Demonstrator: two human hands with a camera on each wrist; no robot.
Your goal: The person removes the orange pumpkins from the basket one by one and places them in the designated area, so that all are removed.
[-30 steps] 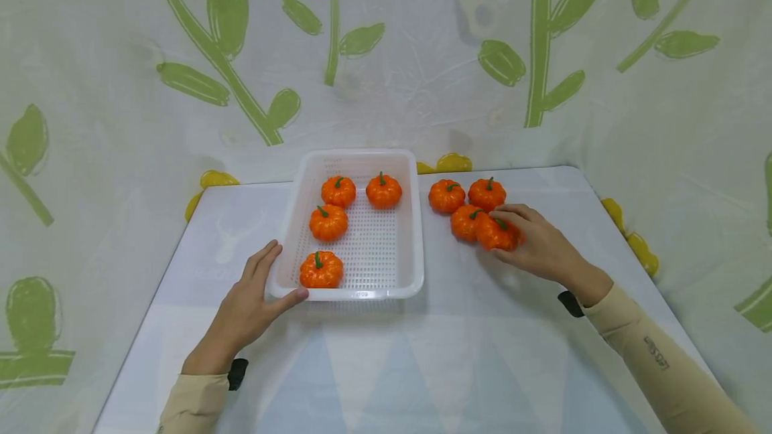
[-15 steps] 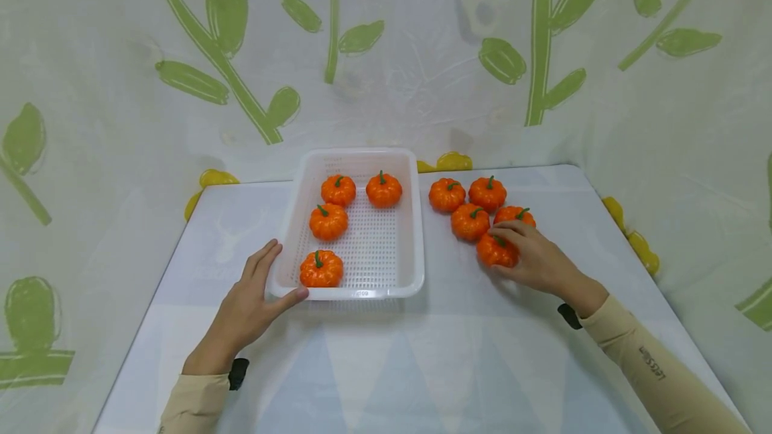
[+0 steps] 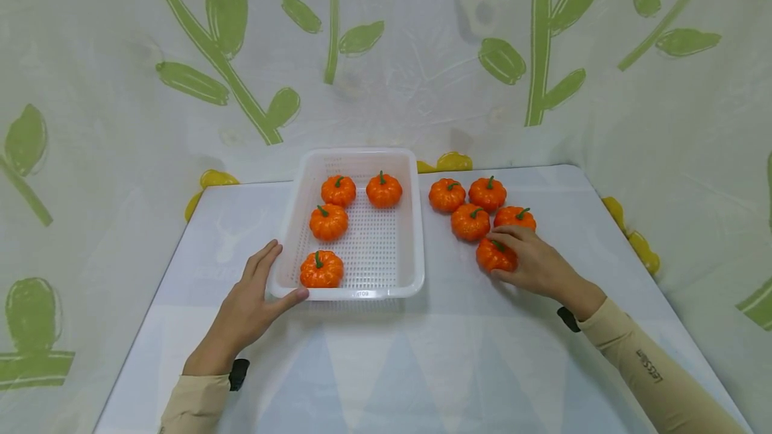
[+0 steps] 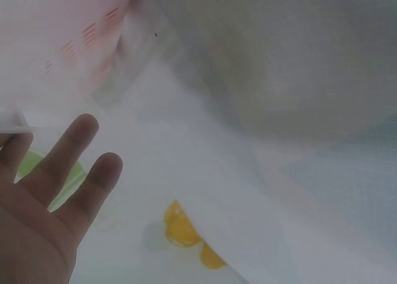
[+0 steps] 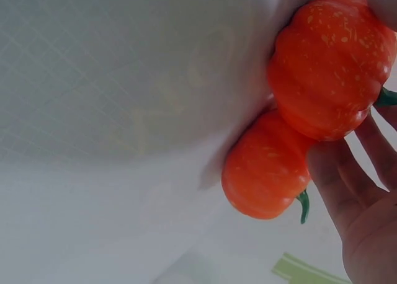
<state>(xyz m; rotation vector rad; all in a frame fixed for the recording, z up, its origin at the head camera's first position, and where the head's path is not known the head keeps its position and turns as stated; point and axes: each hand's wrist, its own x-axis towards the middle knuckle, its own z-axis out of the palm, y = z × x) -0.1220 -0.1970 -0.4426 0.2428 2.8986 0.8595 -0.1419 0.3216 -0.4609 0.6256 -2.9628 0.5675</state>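
Observation:
My right hand [image 3: 537, 263] curves its fingers and thumb around the nearest toy pumpkin [image 3: 496, 255], orange with a green stem, on the table right of the basket. In the right wrist view this pumpkin [image 5: 335, 64] lies between the thumb and fingers, with another pumpkin [image 5: 263, 169] close behind it. Just beyond that hand is a pumpkin [image 3: 515, 217] partly covered by the fingers. My left hand [image 3: 247, 313] rests against the near left corner of a white plastic basket [image 3: 416, 240], fingers straight along its side and thumb at the front rim. Its fingers [image 4: 99, 178] look spread in the left wrist view.
Several pumpkins lie in the basket, one near its front left corner [image 3: 322, 270]. Three more pumpkins [image 3: 470, 222] are grouped right of the basket. A flower-patterned curtain [image 3: 410, 52] hangs behind the white table [image 3: 386, 367].
My right hand has moved slightly toward the front with the pumpkin, uncovering another pumpkin behind it. Over the last half second it has hardly moved. My left hand and the basket stay put.

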